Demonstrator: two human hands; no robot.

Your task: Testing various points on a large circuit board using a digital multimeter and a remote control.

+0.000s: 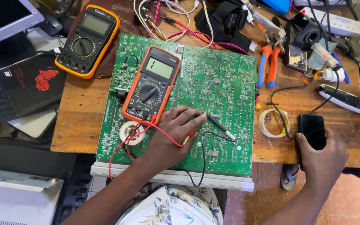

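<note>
Nearest the camera, the person's patterned shirt [171,208] fills the lower middle, with both forearms reaching up from it. The left hand [169,139] rests palm-down on the green circuit board [226,91], its fingers curled over a black test probe [221,126] and a red test probe [189,137]; the black probe's tip points toward the board's right edge. Red and black leads loop from the hand back to the orange multimeter [151,85], which lies face-up on the board's upper left part, its screen lit. The board covers the middle of the wooden tabletop [73,121] and overhangs its near edge, lying there on a white slatted panel [171,177]. The right hand [319,160] grips the lower end of a black phone [312,130] at the tabletop's near right edge; a black cable runs from the phone toward the far side. Just left of the phone lies a roll of tape [273,123]. Orange-and-blue pliers [268,64] lie beyond the board's right edge. A second multimeter, yellow-cased [88,39], sits near the far left corner, with a laptop [5,87] off the left edge.
</note>
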